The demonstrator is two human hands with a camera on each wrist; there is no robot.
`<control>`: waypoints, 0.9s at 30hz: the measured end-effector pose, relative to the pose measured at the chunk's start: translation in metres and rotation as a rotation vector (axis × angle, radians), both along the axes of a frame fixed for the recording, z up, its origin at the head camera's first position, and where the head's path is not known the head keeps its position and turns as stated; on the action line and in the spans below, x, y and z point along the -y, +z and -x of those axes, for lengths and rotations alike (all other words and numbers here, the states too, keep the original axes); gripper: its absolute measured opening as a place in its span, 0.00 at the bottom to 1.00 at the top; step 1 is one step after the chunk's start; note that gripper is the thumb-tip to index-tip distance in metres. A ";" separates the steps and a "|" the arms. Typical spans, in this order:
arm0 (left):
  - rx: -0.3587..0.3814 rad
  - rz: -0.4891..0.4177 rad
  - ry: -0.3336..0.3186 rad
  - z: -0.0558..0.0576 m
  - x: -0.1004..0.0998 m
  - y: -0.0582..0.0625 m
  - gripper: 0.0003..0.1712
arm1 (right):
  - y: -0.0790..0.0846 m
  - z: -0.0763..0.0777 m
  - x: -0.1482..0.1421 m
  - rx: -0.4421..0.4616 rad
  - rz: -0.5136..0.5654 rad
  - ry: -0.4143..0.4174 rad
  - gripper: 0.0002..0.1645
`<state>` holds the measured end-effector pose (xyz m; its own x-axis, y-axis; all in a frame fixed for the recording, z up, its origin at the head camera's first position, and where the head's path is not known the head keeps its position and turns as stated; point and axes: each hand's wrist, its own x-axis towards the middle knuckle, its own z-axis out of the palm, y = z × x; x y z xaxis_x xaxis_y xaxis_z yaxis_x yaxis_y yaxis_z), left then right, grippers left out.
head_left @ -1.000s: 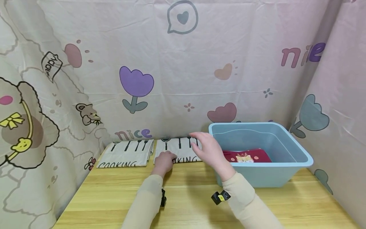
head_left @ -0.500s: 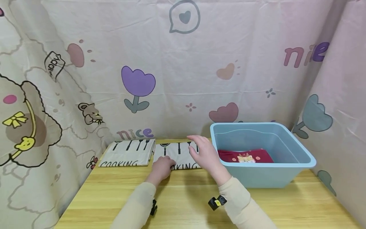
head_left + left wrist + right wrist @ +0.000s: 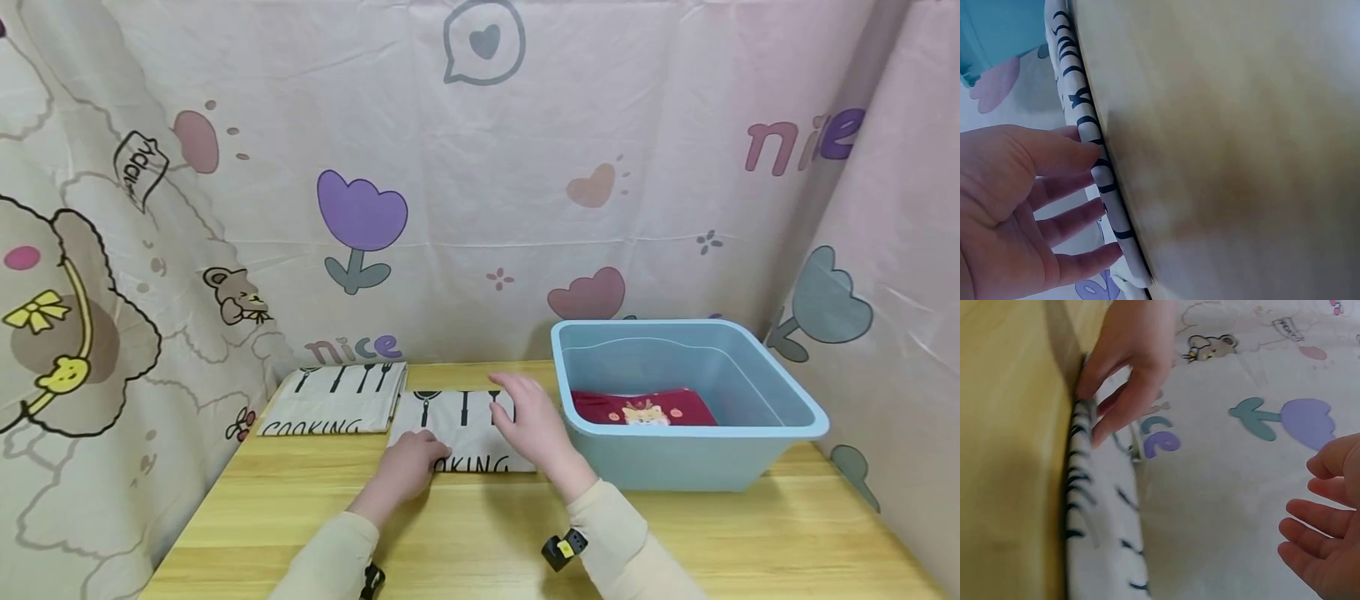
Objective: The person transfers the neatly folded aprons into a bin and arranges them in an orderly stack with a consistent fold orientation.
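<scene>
Left hand [image 3: 407, 467] pinches the folded cloth [image 3: 468, 433] at its near edge; right hand [image 3: 536, 427] hovers, loosely spread.

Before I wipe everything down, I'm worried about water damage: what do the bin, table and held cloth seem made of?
Bin: probably smooth, satin plastic; even blue walls and a rounded rim look moulded.
Table: wood or wood-look laminate, faintly glossy; streaked grain shows, but I can't tell which.
Held cloth: matte fabric, perhaps cotton; its edge folds softly.
</scene>
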<state>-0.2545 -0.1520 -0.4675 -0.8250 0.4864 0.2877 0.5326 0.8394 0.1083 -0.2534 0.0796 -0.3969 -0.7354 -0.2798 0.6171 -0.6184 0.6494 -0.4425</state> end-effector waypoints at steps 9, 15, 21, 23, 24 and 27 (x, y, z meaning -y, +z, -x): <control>-0.007 -0.017 0.010 -0.026 0.005 0.001 0.14 | -0.030 -0.001 -0.006 0.112 0.041 -0.031 0.24; 0.001 -0.007 0.031 -0.037 0.006 0.002 0.15 | -0.043 -0.003 -0.012 0.193 0.065 -0.052 0.25; -0.003 0.009 0.025 -0.046 0.010 0.002 0.16 | -0.046 -0.006 -0.015 0.259 0.071 -0.072 0.28; -0.004 0.013 0.020 -0.048 0.011 0.001 0.15 | -0.048 -0.007 -0.015 0.276 0.067 -0.079 0.28; -0.005 0.016 0.018 -0.049 0.011 0.001 0.15 | -0.049 -0.007 -0.016 0.283 0.064 -0.082 0.29; -0.008 0.018 0.013 -0.051 0.012 0.001 0.15 | -0.051 -0.008 -0.016 0.312 0.059 -0.090 0.29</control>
<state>-0.2031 -0.1644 -0.4668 -0.8289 0.4806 0.2861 0.5224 0.8480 0.0890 -0.2452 0.0958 -0.4484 -0.9119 -0.1755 0.3711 -0.3880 0.6634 -0.6398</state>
